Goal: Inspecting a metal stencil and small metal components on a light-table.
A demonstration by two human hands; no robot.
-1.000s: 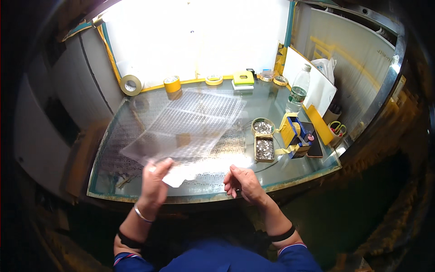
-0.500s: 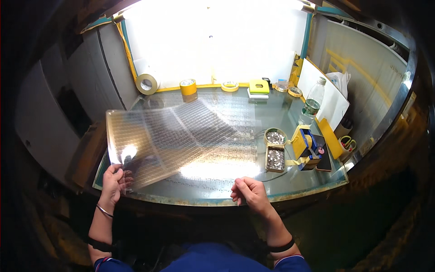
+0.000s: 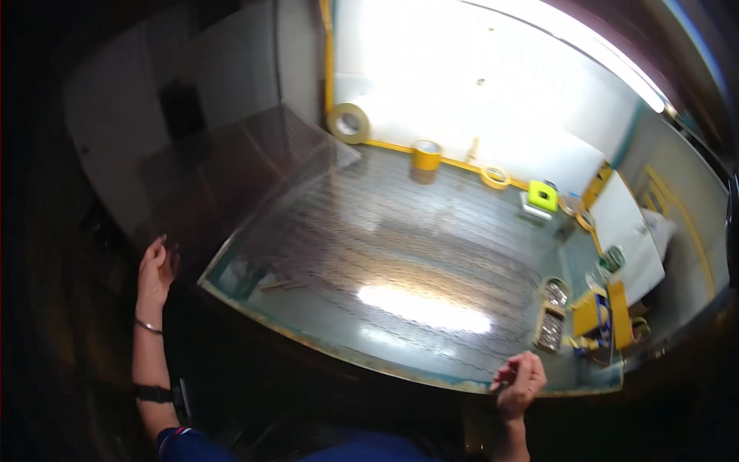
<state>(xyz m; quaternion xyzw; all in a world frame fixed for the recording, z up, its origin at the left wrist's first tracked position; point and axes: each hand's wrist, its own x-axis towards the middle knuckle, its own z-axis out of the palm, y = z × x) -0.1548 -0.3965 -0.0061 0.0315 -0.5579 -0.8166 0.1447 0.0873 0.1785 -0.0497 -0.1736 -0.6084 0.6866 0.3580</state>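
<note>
Sheet (image 3: 235,171) in left hand (image 3: 155,269); extending forward

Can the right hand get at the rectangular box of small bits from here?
Probably yes: the right hand is by the table's near edge, close to the box, and nothing visible stands between them. Its fingers are curled, though, so I can't tell whether they hold anything.

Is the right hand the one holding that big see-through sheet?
No, the left hand holds the see-through sheet, and the right hand is well away from it.
</note>
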